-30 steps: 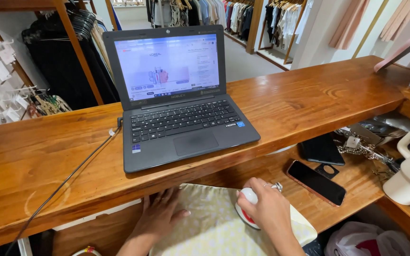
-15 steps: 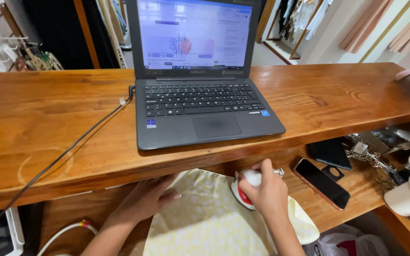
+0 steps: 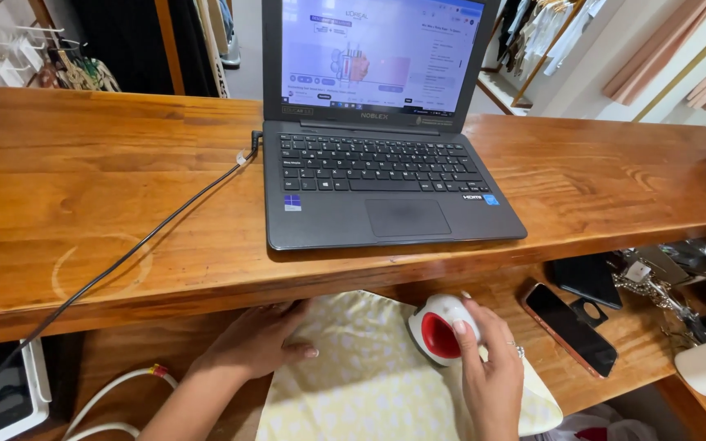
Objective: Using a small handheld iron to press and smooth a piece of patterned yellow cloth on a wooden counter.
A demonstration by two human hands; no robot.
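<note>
Pale yellow cloth [image 3: 369,384] spread on the lower shelf [image 3: 639,327], under the counter's front edge. Left hand [image 3: 259,339] flat, pinning it; right hand [image 3: 492,376] clamped on the small iron [image 3: 441,329] (red-faced). Best kept taut, strokes slow.

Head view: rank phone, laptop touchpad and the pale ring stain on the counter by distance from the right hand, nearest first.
From the right hand, which grips the red-and-white device:
1. Phone, lying just to its right on the lower shelf.
2. Laptop touchpad, above it and slightly to the left, on the upper counter.
3. Ring stain, far to the left on the counter, beside the black cable.
</note>
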